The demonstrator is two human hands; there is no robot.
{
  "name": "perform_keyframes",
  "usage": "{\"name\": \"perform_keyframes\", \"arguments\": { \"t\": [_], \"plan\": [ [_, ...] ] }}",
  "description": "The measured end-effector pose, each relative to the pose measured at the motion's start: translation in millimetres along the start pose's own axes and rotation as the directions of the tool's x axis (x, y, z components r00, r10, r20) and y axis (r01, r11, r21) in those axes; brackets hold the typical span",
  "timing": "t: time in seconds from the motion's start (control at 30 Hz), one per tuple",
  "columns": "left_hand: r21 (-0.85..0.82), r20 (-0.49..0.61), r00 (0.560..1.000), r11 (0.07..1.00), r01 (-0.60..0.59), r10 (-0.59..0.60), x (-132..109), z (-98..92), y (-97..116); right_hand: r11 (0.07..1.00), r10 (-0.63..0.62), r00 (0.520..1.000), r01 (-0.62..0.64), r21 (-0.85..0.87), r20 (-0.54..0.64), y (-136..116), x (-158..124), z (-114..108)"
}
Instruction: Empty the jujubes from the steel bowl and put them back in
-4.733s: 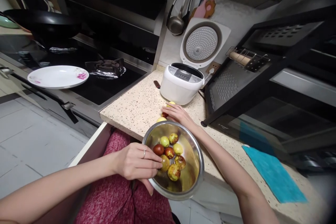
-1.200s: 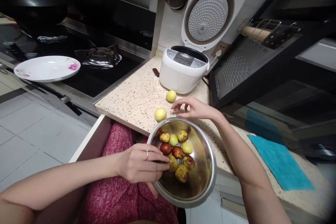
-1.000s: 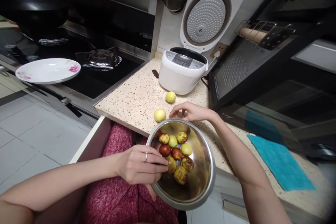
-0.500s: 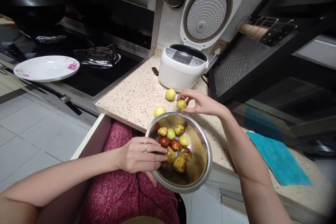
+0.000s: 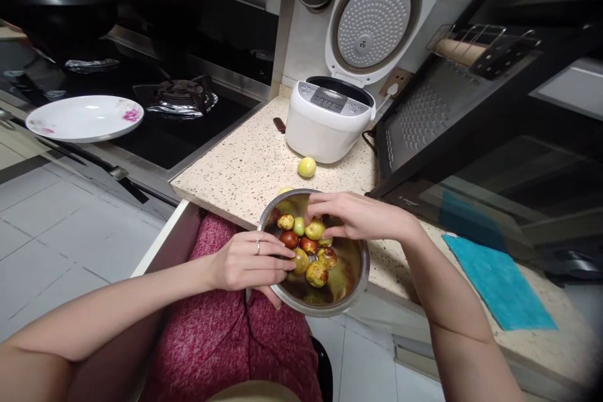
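Observation:
A stainless steel bowl is tilted toward me at the counter's front edge, above my lap. My left hand grips its left rim, thumb outside and fingers reaching in to a yellowish jujube. Several green, yellow and red-brown jujubes lie in the bowl, among them a blotchy one. Inside the bowl, my right hand has its fingers around a yellow-green jujube. Another jujube sits on the counter by the rice cooker. Behind the bowl's far rim, one more jujube is mostly hidden.
The white rice cooker stands with its lid up on the speckled counter. A black oven is at the right, near a teal cloth. On the left, a flowered plate rests on the stove. A drawer is pulled out.
My right hand has carried a jujube from the counter down into the bowl. The bowl, with my left hand on it, has shifted slightly up and left in view.

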State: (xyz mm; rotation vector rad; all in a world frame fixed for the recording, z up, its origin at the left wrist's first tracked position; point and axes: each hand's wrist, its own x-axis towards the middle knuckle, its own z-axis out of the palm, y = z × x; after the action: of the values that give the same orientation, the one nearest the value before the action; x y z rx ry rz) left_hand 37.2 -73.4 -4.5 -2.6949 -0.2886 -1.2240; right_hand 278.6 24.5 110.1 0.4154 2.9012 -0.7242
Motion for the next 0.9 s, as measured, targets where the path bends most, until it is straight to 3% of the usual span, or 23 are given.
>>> {"name": "perform_keyframes", "arguments": {
  "t": [0.27, 0.4, 0.57, 0.73, 0.9],
  "plan": [
    [-0.006, -0.027, 1.0, 1.0, 0.005, -0.005, -2.5, 3.0, -0.1, 0.983, 0.019, 0.997, -0.032, -0.18, -0.069, -8.1, 1.4, 6.0],
    [-0.02, -0.032, 0.999, 1.0, 0.01, -0.011, -3.2, 3.3, -0.3, 0.986, -0.031, 0.998, 0.022, -0.164, -0.052, -7.8, 2.3, 9.1],
    [-0.017, -0.043, 0.999, 1.0, 0.011, -0.011, -3.1, 3.8, -0.3, 0.972, 0.032, 0.995, -0.053, -0.229, -0.095, -13.4, 1.9, 10.0],
    [-0.011, -0.023, 1.0, 1.0, 0.009, -0.009, -1.8, 2.2, -0.3, 0.983, 0.023, 0.999, -0.027, -0.183, -0.023, -15.0, 1.3, 9.9],
    [-0.028, -0.011, 1.0, 1.0, 0.011, -0.011, -2.0, 1.9, -0.6, 0.983, 0.057, 0.998, -0.061, -0.176, -0.028, -11.0, 1.6, 9.0]
  ]
}}
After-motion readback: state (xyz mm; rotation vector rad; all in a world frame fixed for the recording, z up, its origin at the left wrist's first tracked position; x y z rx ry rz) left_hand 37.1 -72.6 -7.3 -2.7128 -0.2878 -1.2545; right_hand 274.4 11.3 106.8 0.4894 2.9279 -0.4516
